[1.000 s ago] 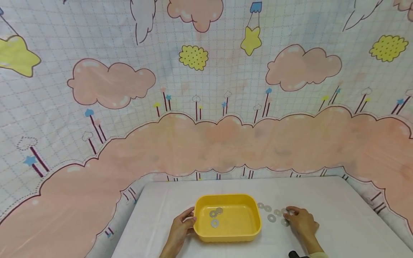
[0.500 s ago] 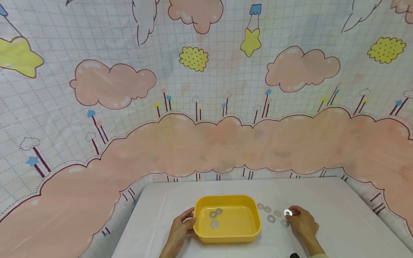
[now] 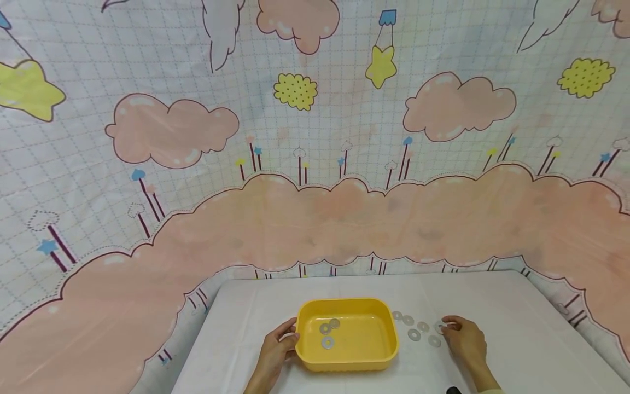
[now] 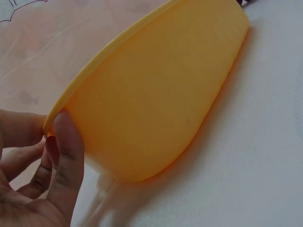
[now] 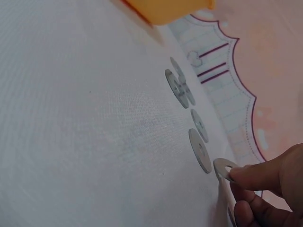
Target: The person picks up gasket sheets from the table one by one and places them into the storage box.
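A yellow plastic basin (image 3: 344, 365) stands on the white-covered table, with a few metal washers (image 3: 327, 342) lying on its bottom. My left hand (image 3: 273, 348) grips the basin's left side; in the left wrist view the thumb (image 4: 69, 142) lies against the outer wall, just under the rim. To the right of the basin, my right hand (image 3: 466, 339) pinches a flat washer (image 5: 221, 166) by its edge, between thumb and fingers. Several more washers (image 3: 414, 334) lie flat between the basin and that hand.
The white tabletop (image 3: 266, 295) extends around the basin. Behind it hangs a cloth (image 3: 315, 219) printed with clouds and stars. A small black object (image 3: 453, 390) shows at the bottom edge, near the right forearm.
The pinched washer flashed bright and tilted half a second ago and now looks duller. My right hand has shifted slightly rightward. The left hand and basin stay in place.
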{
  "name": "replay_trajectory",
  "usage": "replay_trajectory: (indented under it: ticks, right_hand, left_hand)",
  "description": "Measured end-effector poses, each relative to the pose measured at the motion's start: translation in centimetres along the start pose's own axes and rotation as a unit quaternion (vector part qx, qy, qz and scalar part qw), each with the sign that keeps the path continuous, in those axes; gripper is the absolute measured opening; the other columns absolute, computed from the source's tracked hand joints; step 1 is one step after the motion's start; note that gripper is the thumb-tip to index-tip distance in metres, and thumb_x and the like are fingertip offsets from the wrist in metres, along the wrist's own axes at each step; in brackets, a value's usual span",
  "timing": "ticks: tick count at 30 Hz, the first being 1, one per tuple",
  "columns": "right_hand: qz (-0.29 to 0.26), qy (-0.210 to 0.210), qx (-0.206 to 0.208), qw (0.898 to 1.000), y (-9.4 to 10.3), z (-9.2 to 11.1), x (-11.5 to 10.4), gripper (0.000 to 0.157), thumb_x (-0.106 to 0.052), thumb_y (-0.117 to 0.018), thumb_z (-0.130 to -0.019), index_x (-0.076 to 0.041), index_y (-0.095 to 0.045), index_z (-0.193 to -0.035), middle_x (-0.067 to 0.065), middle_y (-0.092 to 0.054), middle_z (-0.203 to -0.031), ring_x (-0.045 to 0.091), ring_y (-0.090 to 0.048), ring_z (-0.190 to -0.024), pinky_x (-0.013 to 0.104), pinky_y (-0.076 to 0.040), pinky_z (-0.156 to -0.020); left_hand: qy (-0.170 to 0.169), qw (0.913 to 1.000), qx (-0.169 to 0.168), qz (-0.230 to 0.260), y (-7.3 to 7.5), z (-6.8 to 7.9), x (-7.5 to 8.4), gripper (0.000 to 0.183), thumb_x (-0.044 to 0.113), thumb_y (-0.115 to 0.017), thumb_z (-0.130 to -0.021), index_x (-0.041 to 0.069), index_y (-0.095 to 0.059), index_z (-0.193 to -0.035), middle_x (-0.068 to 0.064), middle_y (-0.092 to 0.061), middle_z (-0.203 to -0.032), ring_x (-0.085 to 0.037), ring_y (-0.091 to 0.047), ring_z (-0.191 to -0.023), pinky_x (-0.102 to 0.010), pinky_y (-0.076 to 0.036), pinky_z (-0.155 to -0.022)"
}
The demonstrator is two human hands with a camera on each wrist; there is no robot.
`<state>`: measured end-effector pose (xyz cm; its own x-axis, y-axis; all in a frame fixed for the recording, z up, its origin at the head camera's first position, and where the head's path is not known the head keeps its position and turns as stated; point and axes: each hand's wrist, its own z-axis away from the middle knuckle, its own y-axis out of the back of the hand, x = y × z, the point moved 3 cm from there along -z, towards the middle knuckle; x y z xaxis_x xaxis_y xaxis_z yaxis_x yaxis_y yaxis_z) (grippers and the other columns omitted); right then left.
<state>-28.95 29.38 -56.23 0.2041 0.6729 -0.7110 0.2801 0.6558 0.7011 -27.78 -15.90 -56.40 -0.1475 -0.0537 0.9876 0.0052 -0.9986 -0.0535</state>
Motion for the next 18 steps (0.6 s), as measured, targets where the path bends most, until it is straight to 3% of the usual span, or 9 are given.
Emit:
replay_trajectory:
  ticks: [4, 12, 18]
  right_hand:
    - [-0.011, -0.004, -0.007, 1.000, 0.2, 0.1, 0.2, 0.031, -0.015, -0.065, -0.084, -0.002, -0.071, -0.111, 0.015, -0.072, -0.095, 0.034, -0.063, -0.091, 0.036, -0.042, -0.068]
    - [-0.041, -0.017, -0.018, 0.999, 0.5, -0.3, -0.1, 0.032, -0.016, -0.064, -0.086, -0.002, -0.070, -0.115, 0.017, -0.070, -0.099, 0.035, -0.060, -0.097, 0.046, -0.044, -0.076]
    - [-0.042, 0.008, 0.002, 0.999, 0.8, -0.7, -0.9, 0.031, -0.017, -0.066, -0.086, -0.002, -0.071, -0.112, 0.017, -0.072, -0.100, 0.028, -0.061, -0.090, 0.030, -0.039, -0.067]
  left_hand:
    - [0.001, 1.0000, 0.001, -0.001, 0.0, 0.1, 0.0, 0.057, 0.006, -0.063, -0.090, -0.002, -0.046, -0.143, -0.009, -0.051, -0.115, -0.012, -0.060, -0.083, -0.025, -0.056, -0.065]
    - [-0.004, 1.0000, -0.003, -0.001, -0.2, -0.2, 0.1, 0.057, 0.006, -0.063, -0.090, -0.003, -0.045, -0.143, -0.009, -0.051, -0.115, -0.011, -0.058, -0.080, -0.024, -0.055, -0.064]
    - [-0.011, 0.9999, -0.002, 0.004, -0.4, -0.4, 0.0, 0.057, 0.006, -0.063, -0.091, -0.004, -0.045, -0.143, -0.009, -0.051, -0.115, -0.011, -0.061, -0.082, -0.024, -0.056, -0.065]
